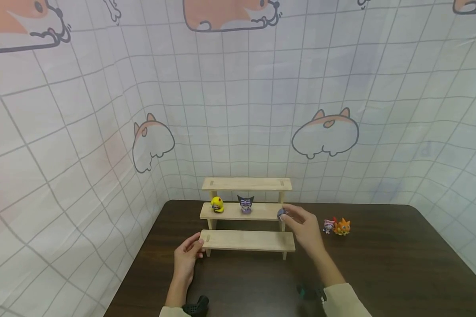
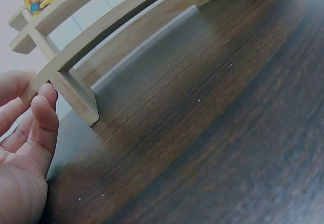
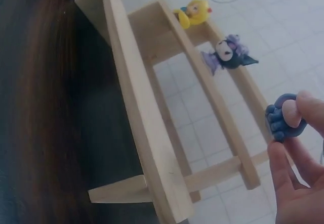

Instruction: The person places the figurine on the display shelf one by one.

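A pale wooden three-step display stand (image 1: 247,240) stands on the dark table. My left hand (image 1: 185,259) grips the left end of its lowest step, with fingertips under the board in the left wrist view. On the middle step sit a yellow-haired figurine (image 1: 217,205) at the left and a purple figurine with a black pointed hood (image 1: 246,205) near the center. My right hand (image 1: 307,229) pinches a small blue figurine (image 3: 284,118) between thumb and fingers at the right end of that step. Whether the blue figurine touches the board I cannot tell.
To the right of the stand, a small pink-and-purple figurine (image 1: 328,226) and an orange figurine (image 1: 342,227) stand close together on the table (image 1: 384,259). Behind the stand hangs a white checked cloth (image 1: 238,132) with cartoon dogs, also covering both sides.
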`<state>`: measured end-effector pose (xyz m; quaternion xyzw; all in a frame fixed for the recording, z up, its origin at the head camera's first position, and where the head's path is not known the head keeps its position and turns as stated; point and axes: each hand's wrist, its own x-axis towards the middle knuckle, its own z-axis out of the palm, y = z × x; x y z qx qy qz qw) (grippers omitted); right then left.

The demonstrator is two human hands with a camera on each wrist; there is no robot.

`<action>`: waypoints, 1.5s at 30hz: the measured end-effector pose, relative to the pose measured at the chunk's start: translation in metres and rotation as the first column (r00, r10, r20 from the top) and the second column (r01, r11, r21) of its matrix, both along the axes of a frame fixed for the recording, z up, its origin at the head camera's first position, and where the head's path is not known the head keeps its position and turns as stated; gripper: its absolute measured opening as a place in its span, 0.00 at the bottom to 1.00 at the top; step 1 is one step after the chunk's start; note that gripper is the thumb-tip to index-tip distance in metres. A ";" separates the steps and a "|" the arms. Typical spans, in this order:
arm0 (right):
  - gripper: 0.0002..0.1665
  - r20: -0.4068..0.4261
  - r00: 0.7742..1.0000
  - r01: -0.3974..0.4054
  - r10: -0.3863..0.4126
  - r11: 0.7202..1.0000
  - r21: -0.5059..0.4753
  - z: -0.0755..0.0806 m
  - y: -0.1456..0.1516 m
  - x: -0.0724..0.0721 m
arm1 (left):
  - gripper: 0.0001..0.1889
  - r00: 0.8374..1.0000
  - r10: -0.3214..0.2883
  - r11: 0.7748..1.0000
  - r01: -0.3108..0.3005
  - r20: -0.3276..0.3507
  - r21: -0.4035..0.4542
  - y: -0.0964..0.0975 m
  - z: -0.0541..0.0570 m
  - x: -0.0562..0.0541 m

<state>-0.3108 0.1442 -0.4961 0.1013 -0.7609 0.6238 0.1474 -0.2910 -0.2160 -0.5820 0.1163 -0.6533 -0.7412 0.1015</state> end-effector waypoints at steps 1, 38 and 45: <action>0.22 0.005 1.000 0.003 -0.003 1.000 0.018 0.001 0.000 -0.003 | 0.20 1.000 0.000 1.000 0.000 -0.002 0.000 0.000 0.000 0.000; 0.22 0.041 0.999 -0.042 0.032 0.967 0.251 0.006 -0.015 -0.039 | 0.20 1.000 -0.009 1.000 0.009 -0.004 0.001 0.000 0.000 0.001; 0.23 0.045 0.998 -0.042 0.032 0.968 0.249 0.003 -0.015 -0.040 | 0.21 1.000 -0.010 1.000 0.010 -0.014 -0.005 0.000 0.000 0.002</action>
